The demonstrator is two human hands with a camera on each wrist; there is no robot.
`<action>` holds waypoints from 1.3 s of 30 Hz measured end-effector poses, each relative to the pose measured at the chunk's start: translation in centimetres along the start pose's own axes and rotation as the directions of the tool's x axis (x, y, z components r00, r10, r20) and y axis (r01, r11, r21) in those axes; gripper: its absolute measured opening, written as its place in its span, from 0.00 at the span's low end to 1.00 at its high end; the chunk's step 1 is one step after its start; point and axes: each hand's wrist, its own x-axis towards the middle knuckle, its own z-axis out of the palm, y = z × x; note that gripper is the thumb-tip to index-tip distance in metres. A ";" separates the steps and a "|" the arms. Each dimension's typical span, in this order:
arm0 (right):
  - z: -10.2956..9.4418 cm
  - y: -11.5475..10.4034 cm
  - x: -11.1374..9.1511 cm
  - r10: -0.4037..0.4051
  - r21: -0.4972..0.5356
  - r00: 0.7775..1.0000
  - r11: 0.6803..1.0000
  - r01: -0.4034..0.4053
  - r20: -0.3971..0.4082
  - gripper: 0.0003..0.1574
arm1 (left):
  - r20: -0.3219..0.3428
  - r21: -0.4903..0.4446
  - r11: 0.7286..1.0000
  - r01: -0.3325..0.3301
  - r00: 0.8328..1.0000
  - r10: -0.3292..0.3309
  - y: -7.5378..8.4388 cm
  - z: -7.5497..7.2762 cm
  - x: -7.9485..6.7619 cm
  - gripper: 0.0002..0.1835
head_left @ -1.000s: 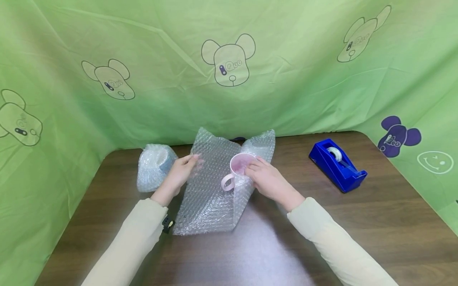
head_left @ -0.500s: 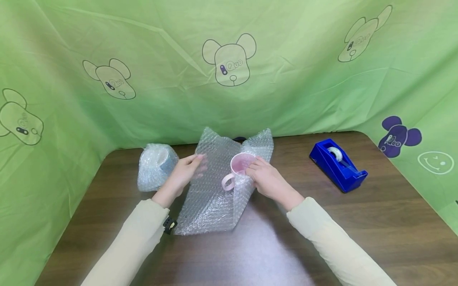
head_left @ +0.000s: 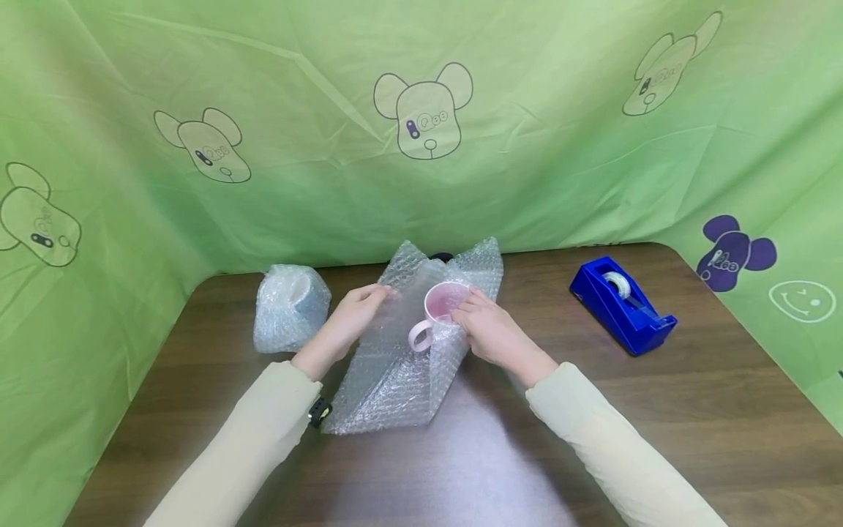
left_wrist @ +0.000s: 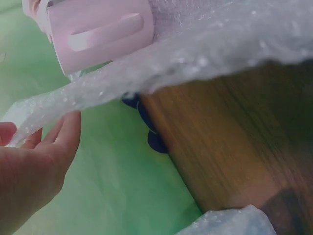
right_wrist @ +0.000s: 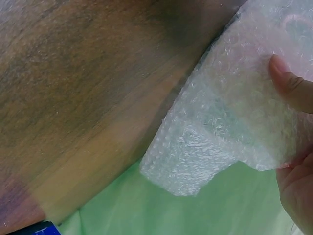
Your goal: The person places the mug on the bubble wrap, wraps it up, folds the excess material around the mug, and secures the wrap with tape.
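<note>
A pink mug (head_left: 440, 301) lies tilted on a sheet of bubble wrap (head_left: 395, 388), its mouth facing up and its handle (head_left: 418, 338) toward the front left. My right hand (head_left: 497, 329) grips the mug's rim, fingers over the edge into the mouth. In the right wrist view the thumb (right_wrist: 286, 81) presses the wrap against the mug's outside. The right flap of the wrap covers the mug's right side. My left hand (head_left: 349, 320) pinches the sheet's left edge between thumb and fingers (left_wrist: 71, 129), holding it raised beside the mug.
Left of the sheet stands a bundle (head_left: 283, 311) wrapped in bubble wrap, with something bluish inside. A blue tape dispenser (head_left: 622, 306) with a clear roll sits at the right on the wooden table (head_left: 658, 424). A green printed curtain (head_left: 316, 168) hangs behind the table's far edge.
My left hand has moved right, bringing the left side of the bubble wrap up and toward the mug. The right hand and the mug have stayed nearly still.
</note>
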 end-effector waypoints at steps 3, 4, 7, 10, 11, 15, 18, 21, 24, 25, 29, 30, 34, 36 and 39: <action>0.1 0.0 0.0 0.002 0.004 1.000 1.000 -0.002 0.001 0.16 | -0.001 0.084 0.996 -0.042 0.999 0.043 0.3 0.5 0.1 0.20; 0.1 0.0 0.0 0.002 0.006 1.000 1.000 -0.002 0.002 0.16 | 0.004 0.110 0.992 -0.059 0.998 0.059 0.4 0.7 0.2 0.19; 0.1 0.0 0.0 0.006 0.012 1.000 1.000 -0.006 0.005 0.16 | 0.010 0.190 0.975 -0.112 0.994 0.113 0.8 1.4 0.3 0.15; 0.1 0.0 0.0 0.007 0.018 1.000 1.000 -0.007 0.003 0.15 | 0.022 0.237 0.960 -0.150 0.989 0.149 1.2 2.1 0.4 0.15; 0.1 0.0 0.0 0.007 0.019 1.000 1.000 -0.007 0.002 0.15 | 0.027 0.245 0.957 -0.157 0.988 0.155 1.3 2.3 0.4 0.16; 0.2 0.0 0.0 0.006 0.021 1.000 1.000 -0.006 0.000 0.16 | 0.053 0.266 0.949 -0.168 0.986 0.160 1.6 2.8 0.5 0.15; 0.2 0.0 0.0 0.007 0.020 1.000 1.000 -0.007 0.000 0.16 | 0.063 0.286 0.940 -0.184 0.983 0.173 1.6 3.2 0.5 0.15; 0.4 0.0 0.0 0.011 0.023 1.000 1.000 -0.011 0.002 0.16 | 0.072 0.307 0.929 -0.207 0.978 0.194 1.3 3.6 0.5 0.15; 0.5 0.1 0.0 0.012 0.025 1.000 1.000 -0.012 0.000 0.15 | 0.089 0.353 0.905 -0.236 0.972 0.218 1.1 4.1 0.5 0.12; 0.5 0.1 0.0 0.010 0.030 1.000 1.000 -0.010 -0.003 0.15 | 0.095 0.380 0.891 -0.247 0.969 0.228 1.1 4.2 0.5 0.11; 0.5 0.2 -0.1 0.001 0.033 1.000 0.999 0.000 -0.030 0.21 | 0.137 0.475 0.824 -0.309 0.951 0.278 1.1 4.8 0.5 0.11; 0.5 0.2 -0.1 0.003 0.039 0.999 0.999 -0.002 -0.037 0.23 | 0.145 0.487 0.811 -0.322 0.946 0.289 1.1 4.9 0.5 0.13; 0.4 0.1 -0.3 0.018 0.041 1.000 0.999 -0.017 -0.024 0.15 | 0.127 0.479 0.820 -0.314 0.949 0.289 1.0 5.3 0.4 0.18; 0.3 0.1 -0.4 0.029 0.045 1.000 0.999 -0.029 -0.006 0.11 | 0.095 0.470 0.832 -0.295 0.954 0.285 1.0 5.4 0.6 0.18; 0.2 0.0 -0.4 0.039 0.037 0.999 0.999 -0.040 0.022 0.16 | 0.031 0.455 0.852 -0.260 0.960 0.277 0.8 5.6 0.9 0.16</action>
